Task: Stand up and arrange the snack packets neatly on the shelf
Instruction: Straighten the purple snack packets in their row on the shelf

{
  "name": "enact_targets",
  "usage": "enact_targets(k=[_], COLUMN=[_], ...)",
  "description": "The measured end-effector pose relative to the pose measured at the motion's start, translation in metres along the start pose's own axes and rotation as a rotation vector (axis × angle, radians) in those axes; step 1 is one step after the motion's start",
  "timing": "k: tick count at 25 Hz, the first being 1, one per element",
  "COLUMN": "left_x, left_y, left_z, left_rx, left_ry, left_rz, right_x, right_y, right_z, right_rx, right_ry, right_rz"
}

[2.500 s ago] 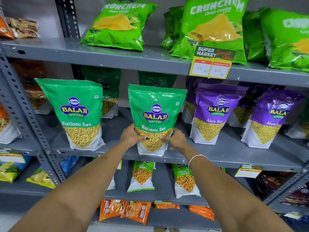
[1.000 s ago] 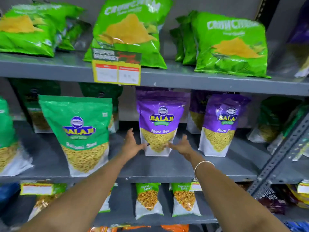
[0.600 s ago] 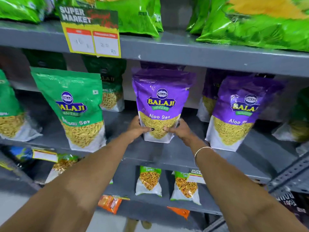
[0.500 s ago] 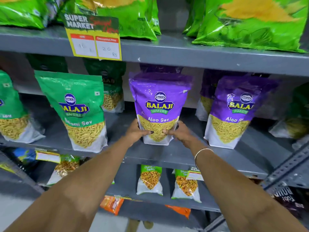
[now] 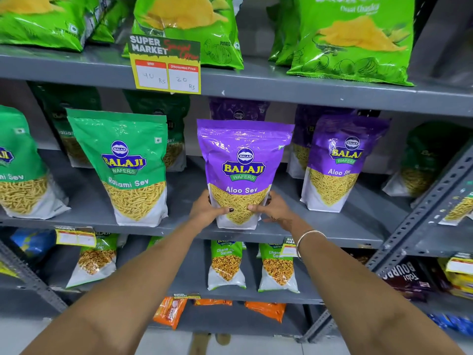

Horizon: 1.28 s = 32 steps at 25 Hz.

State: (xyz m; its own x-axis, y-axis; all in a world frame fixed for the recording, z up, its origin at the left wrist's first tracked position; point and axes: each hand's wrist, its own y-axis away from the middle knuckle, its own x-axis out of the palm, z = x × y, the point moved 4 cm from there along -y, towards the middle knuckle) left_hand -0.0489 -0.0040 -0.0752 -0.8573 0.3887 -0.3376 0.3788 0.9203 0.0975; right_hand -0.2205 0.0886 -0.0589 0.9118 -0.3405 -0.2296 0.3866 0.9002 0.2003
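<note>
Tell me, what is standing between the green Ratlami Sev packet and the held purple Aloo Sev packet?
Nothing in front; head view shows bare grey shelf between Ratlami Sev packet and Aloo Sev packet.

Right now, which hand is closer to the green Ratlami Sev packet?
Left. The left hand grips the purple Aloo Sev packet on the side facing the Ratlami Sev packet; the right hand holds its far side.

Purple Aloo Sev packet [image 5: 244, 160] with yellow lettering, green Ratlami Sev packet [image 5: 128, 160], grey shelf [image 5: 320, 228], yellow-bordered price tag [image 5: 166, 66]
</note>
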Motion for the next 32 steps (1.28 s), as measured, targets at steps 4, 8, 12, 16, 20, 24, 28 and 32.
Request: enact_targets(k=[4,8,12,16,20,24,28,32], left_x=[0.0,0.001,-0.001,0.001,-0.004,-0.002,0.042,0.125], left_y=[0.003,0.006,0.005,0.006,0.018,0.04,0.064,0.063], left_z=[0.002,0.002,0.002,0.001,0.002,-0.013,-0.049,-0.084], left_rx=[-0.001,-0.003,-0.017,-0.026,0.049,0.348,0.691,0.974], left_ry=[-0.032,-0.029,-0.067,-0.157,-0.275,-0.424,-0.561,-0.685], left_rz=[0.004,0.018,0.041,0.043,-0.078,-0.396,-0.524,-0.392], right_x=[0.001,0.004,0.002,-0.002,-0.016,-0.06,-0.123,-0.189], right_y=[0.007,0.008,0.011,0.005,0.007,0.017,0.026,0.016], right_z=[0.001,0.0,0.004,-0.003,-0.011,-0.015,-0.027,-0.038], right_rx=[0.003,0.01,0.001,0.023,0.054,0.046,0.09,0.054], right_ry=[0.004,0.021,-0.016,-0.03,0.059,0.145,0.143,0.153], right_rz=[-0.014,-0.011,0.003,-0.039,-0.106,-0.284,-0.398,-0.412])
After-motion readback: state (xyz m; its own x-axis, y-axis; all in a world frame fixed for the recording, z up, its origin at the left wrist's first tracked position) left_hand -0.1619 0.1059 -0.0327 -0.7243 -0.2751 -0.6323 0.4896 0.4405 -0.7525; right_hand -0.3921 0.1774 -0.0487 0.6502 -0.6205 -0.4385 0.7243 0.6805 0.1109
